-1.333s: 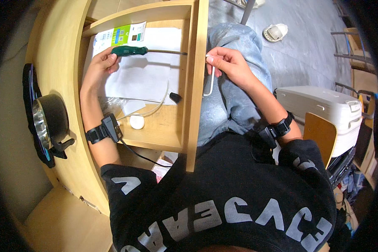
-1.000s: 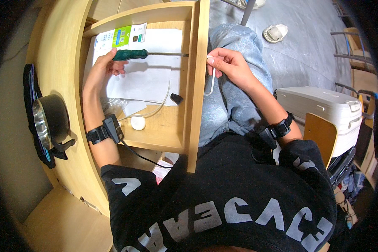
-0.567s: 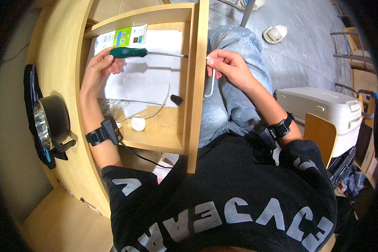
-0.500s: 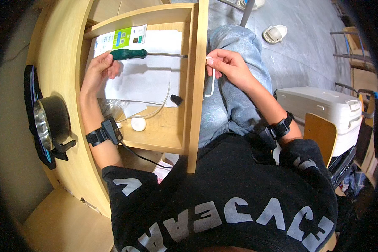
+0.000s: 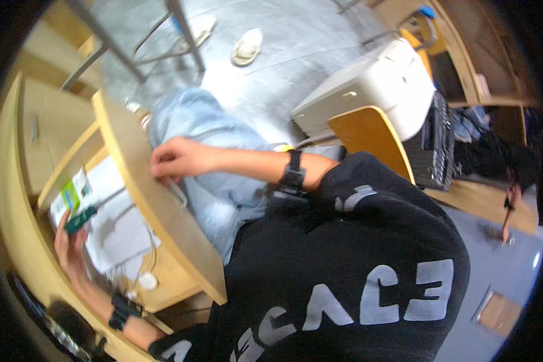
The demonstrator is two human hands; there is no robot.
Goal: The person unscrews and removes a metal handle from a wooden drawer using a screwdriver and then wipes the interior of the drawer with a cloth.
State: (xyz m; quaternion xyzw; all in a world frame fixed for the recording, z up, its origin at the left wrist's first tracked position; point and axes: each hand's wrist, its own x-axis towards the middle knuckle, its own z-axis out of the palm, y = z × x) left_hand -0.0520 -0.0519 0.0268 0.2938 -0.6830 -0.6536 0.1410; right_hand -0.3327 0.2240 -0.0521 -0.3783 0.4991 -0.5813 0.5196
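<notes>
My left hand (image 5: 71,247) is inside the wooden drawer, closed round the green handle of a screwdriver (image 5: 82,219). The screwdriver's thin shaft runs toward the inner side of the drawer front (image 5: 169,226). On the outer side of that front, my right hand (image 5: 178,158) pinches the upper end of a pale drawer handle (image 5: 178,194), which hangs down below the fingers. Paper sheets (image 5: 117,241), a green-and-white leaflet (image 5: 70,196) and a round white piece (image 5: 148,280) with a cable lie in the drawer. Motion blurs the view somewhat.
My legs in jeans (image 5: 217,163) are close beside the drawer front. A white suitcase (image 5: 368,90) and a wooden chair back (image 5: 374,139) stand to the right. Metal legs (image 5: 187,36) and a pale shoe (image 5: 247,47) are farther off. A dark pot (image 5: 72,320) is at lower left.
The view has swung to the right, so the drawer now sits at the left and tilted. Both hands keep their holds on the screwdriver and the drawer handle.
</notes>
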